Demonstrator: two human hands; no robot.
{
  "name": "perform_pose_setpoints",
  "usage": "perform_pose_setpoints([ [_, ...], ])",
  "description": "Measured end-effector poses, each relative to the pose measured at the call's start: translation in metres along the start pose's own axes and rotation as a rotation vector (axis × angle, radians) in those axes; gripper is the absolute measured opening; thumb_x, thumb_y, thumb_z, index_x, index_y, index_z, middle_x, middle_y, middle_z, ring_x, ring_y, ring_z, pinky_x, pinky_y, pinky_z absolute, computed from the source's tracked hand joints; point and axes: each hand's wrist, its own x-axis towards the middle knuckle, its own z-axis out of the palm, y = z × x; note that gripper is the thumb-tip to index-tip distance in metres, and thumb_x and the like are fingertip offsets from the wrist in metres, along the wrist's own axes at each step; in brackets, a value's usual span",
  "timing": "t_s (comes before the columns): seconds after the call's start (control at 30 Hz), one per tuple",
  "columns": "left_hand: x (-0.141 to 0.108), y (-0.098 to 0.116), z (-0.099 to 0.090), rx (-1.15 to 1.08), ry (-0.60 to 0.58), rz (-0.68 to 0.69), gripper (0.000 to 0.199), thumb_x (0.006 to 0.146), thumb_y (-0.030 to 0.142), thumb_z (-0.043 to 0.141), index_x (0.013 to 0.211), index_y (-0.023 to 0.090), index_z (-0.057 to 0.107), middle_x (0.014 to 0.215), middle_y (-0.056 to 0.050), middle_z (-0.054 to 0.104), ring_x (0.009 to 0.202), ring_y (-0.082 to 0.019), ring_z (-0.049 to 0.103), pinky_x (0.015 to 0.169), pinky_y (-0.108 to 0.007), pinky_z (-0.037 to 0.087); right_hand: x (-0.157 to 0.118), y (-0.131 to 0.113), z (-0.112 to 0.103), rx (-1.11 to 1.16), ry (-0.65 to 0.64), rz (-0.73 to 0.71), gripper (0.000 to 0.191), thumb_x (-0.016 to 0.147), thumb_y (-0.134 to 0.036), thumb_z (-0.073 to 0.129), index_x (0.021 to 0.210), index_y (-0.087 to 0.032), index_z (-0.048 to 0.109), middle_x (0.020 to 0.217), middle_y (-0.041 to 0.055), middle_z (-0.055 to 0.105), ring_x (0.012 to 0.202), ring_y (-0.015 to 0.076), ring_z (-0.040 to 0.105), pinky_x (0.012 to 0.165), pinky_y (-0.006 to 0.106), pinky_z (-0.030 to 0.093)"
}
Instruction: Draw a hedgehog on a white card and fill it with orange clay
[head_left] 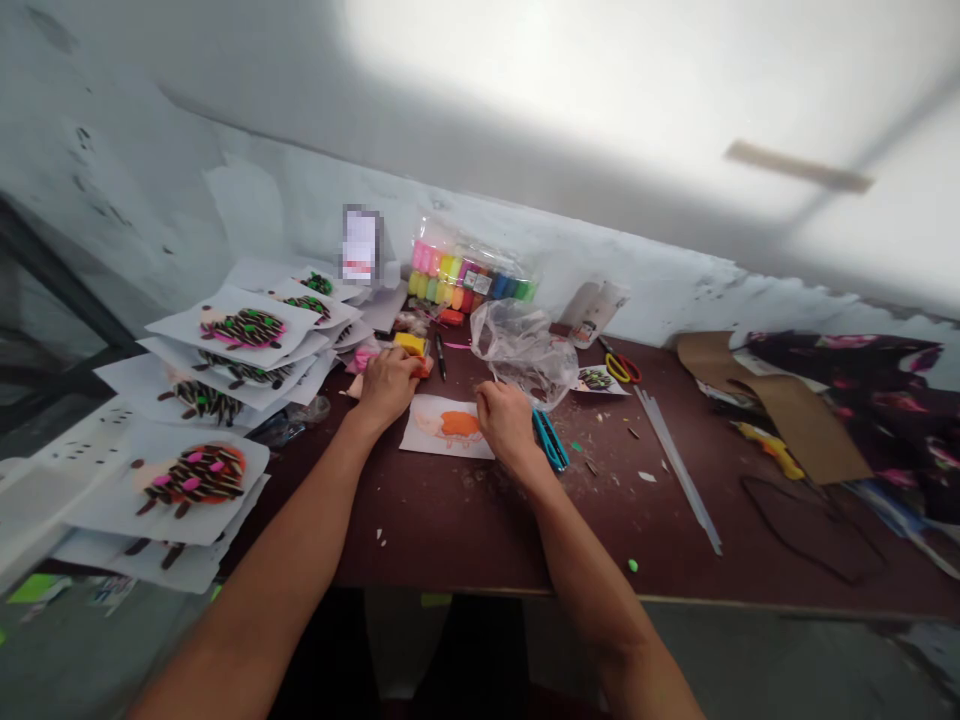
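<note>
A white card with an animal outline lies on the dark red table, and orange clay covers part of its body. My left hand is just past the card's upper left corner, its bent fingers closed at an orange clay packet beside a yellow clay block. Over the card's right end rests my right hand, fingers curled together; whatever they hold is hidden. Right of that hand lies a teal box cutter. Behind it sits a crumpled clear plastic bag.
Finished hedgehog cards are piled at the left. A clay set leans against the wall. A black pen, scissors, translucent sticks, brown cardboard and a yellow-handled tool lie about.
</note>
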Motion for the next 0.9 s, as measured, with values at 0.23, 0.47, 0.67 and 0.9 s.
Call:
perform_pose_setpoints([
  [0.23, -0.001, 0.002, 0.008, 0.029, 0.095, -0.037, 0.036, 0.091, 0.027, 0.055, 0.123, 0.022, 0.069, 0.122, -0.014, 0.062, 0.116, -0.033, 0.057, 0.098, -0.046, 0.043, -0.001, 0.0, 0.006, 0.278, 0.169, -0.112, 0.03, 0.083, -0.004, 0.05, 0.095, -0.019, 0.073, 0.108, 0.0075, 0.07, 0.103, 0.02, 0.061, 0.091, 0.03, 0.042],
  [0.47, 0.002, -0.001, 0.017, 0.035, 0.197, -0.039, 0.024, 0.091, 0.023, 0.057, 0.102, 0.021, 0.078, 0.108, -0.014, 0.066, 0.107, -0.034, 0.06, 0.09, -0.045, 0.045, 0.0, 0.003, 0.013, 0.42, 0.22, -0.127, 0.017, 0.078, -0.009, 0.058, 0.077, -0.02, 0.072, 0.083, 0.0036, 0.069, 0.083, 0.0191, 0.06, 0.081, 0.031, 0.043],
  [0.67, 0.003, -0.006, 0.016, -0.031, 0.274, 0.005, 0.02, 0.09, 0.022, 0.058, 0.09, 0.019, 0.078, 0.098, -0.013, 0.065, 0.101, -0.033, 0.06, 0.088, -0.046, 0.046, 0.001, 0.004, 0.016, 0.498, 0.151, -0.09, 0.019, 0.084, -0.011, 0.06, 0.082, -0.02, 0.076, 0.083, 0.0052, 0.074, 0.078, 0.0186, 0.062, 0.078, 0.03, 0.045],
  [0.9, -0.001, 0.006, 0.003, -0.281, 0.5, 0.223, 0.018, 0.094, 0.021, 0.057, 0.094, 0.019, 0.075, 0.115, -0.011, 0.066, 0.109, -0.027, 0.061, 0.097, -0.043, 0.048, 0.002, 0.003, 0.024, 0.754, 0.113, 0.005, 0.014, 0.083, -0.017, 0.059, 0.08, -0.02, 0.072, 0.076, 0.0011, 0.071, 0.067, 0.0145, 0.059, 0.066, 0.026, 0.043],
])
